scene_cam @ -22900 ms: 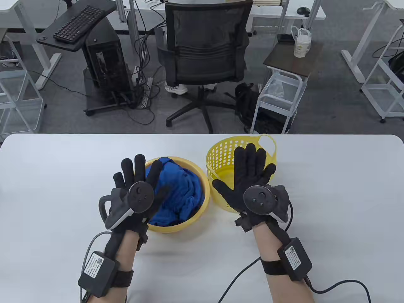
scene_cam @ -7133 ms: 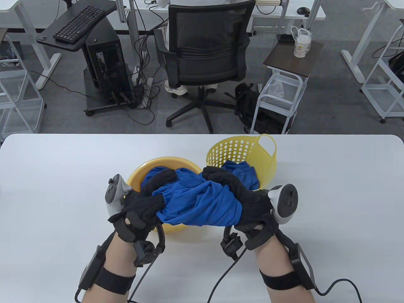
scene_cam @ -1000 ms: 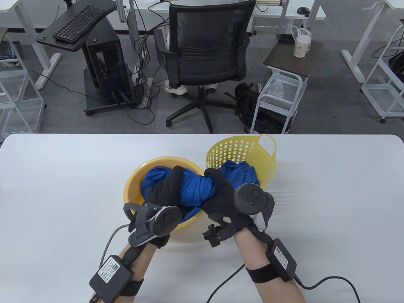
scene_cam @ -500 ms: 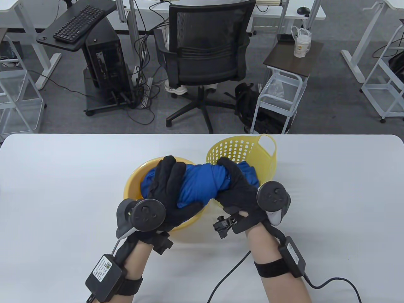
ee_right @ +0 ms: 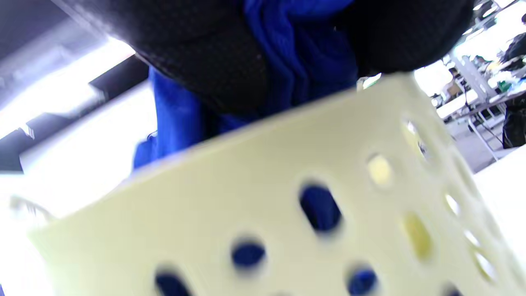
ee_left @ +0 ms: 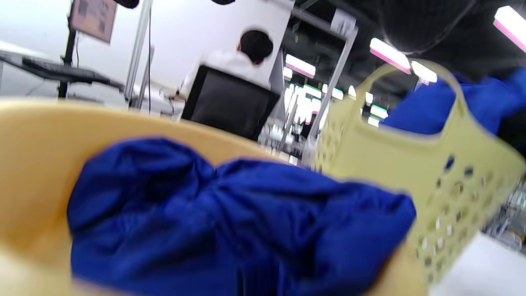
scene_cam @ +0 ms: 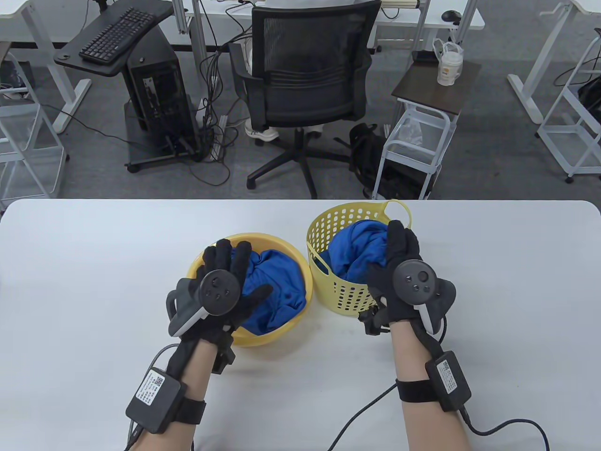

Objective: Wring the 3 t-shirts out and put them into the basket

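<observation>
On a white table (scene_cam: 94,282), the gloved left hand (scene_cam: 225,293) hovered, fingers spread and empty, over blue cloth (scene_cam: 277,286) in a round yellow basin (scene_cam: 300,270). The right hand (scene_cam: 399,272) gripped a blue t-shirt (scene_cam: 352,249) inside the perforated yellow plastic basket (scene_cam: 347,293).

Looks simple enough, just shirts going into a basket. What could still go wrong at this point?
The right hand holds blue cloth heaped above the perforated yellow basket; released carelessly, it might spill over the rim. Pushing down could tip that light basket. The left hand hovers open over the yellow basin, where cloth still waits.
</observation>
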Tool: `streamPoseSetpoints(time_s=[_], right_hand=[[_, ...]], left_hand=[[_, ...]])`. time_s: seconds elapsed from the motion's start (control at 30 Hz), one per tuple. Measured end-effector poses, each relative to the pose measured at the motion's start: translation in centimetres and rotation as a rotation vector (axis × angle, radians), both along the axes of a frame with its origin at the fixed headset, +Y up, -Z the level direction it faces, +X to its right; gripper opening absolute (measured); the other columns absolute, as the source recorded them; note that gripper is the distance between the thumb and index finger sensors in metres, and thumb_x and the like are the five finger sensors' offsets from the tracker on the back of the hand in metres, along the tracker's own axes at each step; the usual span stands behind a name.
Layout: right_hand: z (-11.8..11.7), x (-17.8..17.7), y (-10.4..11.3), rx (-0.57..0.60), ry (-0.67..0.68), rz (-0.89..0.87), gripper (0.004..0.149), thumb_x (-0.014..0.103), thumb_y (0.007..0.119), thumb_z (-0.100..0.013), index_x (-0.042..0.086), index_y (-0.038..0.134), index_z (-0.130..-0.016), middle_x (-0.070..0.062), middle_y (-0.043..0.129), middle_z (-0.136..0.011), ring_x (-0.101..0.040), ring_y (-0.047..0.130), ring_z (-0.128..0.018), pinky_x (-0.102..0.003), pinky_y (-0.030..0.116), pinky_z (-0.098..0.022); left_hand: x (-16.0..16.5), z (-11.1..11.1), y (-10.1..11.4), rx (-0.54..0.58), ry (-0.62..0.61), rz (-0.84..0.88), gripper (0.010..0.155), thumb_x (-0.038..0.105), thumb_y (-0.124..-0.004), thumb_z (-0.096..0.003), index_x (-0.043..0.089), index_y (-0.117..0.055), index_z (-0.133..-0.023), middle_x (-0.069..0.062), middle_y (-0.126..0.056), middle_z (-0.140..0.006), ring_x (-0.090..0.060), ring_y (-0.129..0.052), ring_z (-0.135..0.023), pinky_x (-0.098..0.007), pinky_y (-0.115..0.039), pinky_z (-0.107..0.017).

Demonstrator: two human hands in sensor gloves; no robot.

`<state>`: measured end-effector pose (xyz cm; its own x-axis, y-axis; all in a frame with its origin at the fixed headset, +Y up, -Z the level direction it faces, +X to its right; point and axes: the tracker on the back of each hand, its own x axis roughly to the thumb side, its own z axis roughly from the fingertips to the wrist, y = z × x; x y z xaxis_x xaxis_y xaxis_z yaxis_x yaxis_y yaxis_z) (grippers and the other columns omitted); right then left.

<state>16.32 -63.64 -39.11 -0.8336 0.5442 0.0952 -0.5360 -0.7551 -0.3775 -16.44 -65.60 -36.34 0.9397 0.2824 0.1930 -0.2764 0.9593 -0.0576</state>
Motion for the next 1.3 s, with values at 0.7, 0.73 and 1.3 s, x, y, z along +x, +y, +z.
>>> streamPoseSetpoints(time_s=[0.7, 0.73, 1.3], right_hand=[[2.8, -4.0, 2.0, 0.376, 0.273, -0.036, 0.067, 0.035, 0.082, -0.058, 0.006, 0.051, -0.11, -0.038, 0.05, -0.109, -0.068, 0.062, -0.088, -0.081, 0.056, -0.055], [3.0, -4.1, 2.1, 0.382, 0.277, -0.032, 0.067, 0.035, 0.082, -0.058, 0.006, 0.051, -0.11, -0.038, 0.05, -0.109, -0.068, 0.062, -0.088, -0.081, 0.056, -0.055], [3.8, -11.9, -0.8, 0.061, 0.775, 0.192, 0.121, 0.058, 0.091, -0.045, 0.004, 0.004, -0.107, -0.04, 0.006, -0.111, -0.067, 0.005, -0.089, -0.078, 0.021, -0.056]], left_hand=[[-3.9, -0.9, 0.2, -0.144, 0.145, 0.597, 0.043, 0.037, -0.063, -0.0656, 0.011, -0.069, -0.099, -0.017, -0.083, -0.101, -0.029, -0.096, -0.071, -0.042, -0.086, -0.048], [-4.7, -0.6, 0.7, -0.136, 0.13, 0.714, 0.043, 0.037, -0.063, -0.066, 0.01, -0.068, -0.099, -0.018, -0.082, -0.102, -0.028, -0.098, -0.067, -0.039, -0.088, -0.044], [-3.9, 7.9, 10.3, 0.046, -0.739, 1.561, 0.042, 0.044, -0.049, -0.0706, 0.021, -0.051, -0.106, -0.004, -0.057, -0.119, -0.021, -0.077, -0.104, -0.053, -0.061, -0.083]])
